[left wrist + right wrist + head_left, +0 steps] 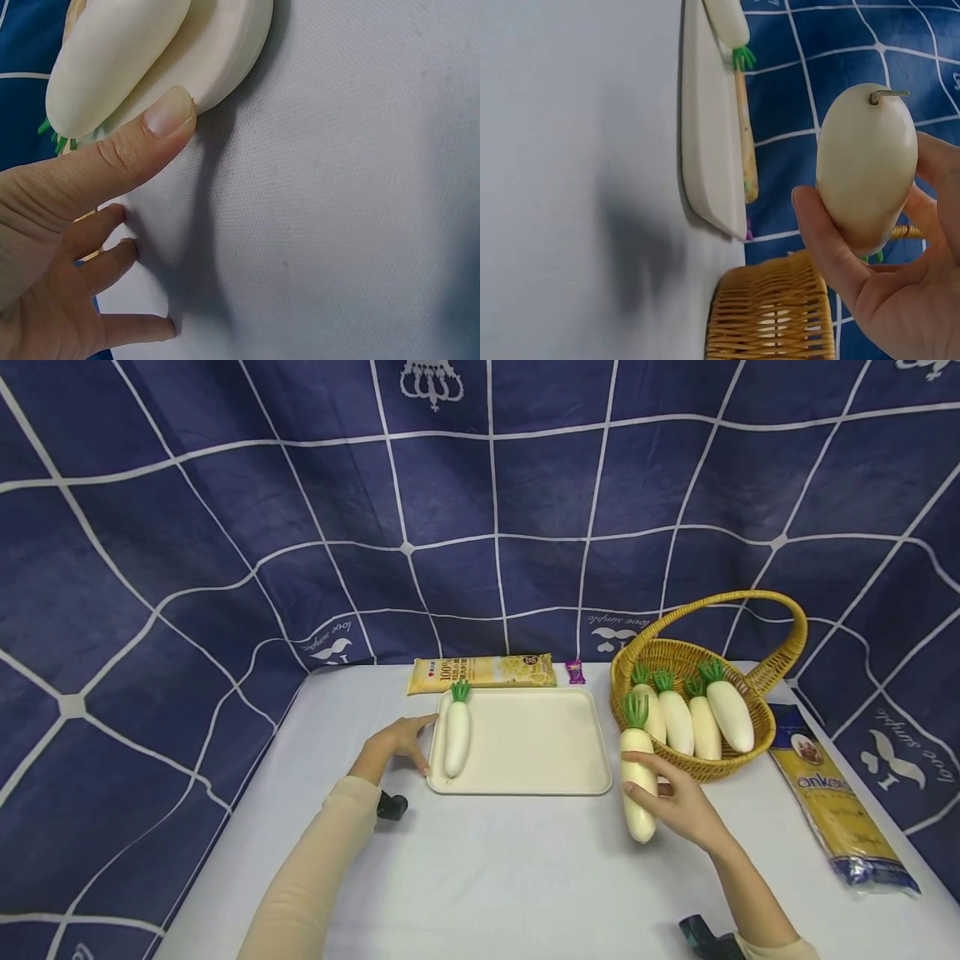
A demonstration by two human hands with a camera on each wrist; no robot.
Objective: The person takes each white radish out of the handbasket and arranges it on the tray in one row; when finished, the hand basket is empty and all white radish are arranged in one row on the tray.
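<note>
The right hand [678, 802] grips a white radish [866, 165] mid-body between thumb and fingers; its smooth skin could slip or swivel if that pinch slackens, dropping it on the tabletop [510, 868] below. Near it stands the wicker basket [708, 769]. The left hand [399, 745], fingers loosely spread, is at the tray [536, 743]'s left edge.

Seemingly a screened-off tabletop workspace: 1 white table [510, 877] with navy grid-patterned curtains [536, 510] on 3 sides.
</note>
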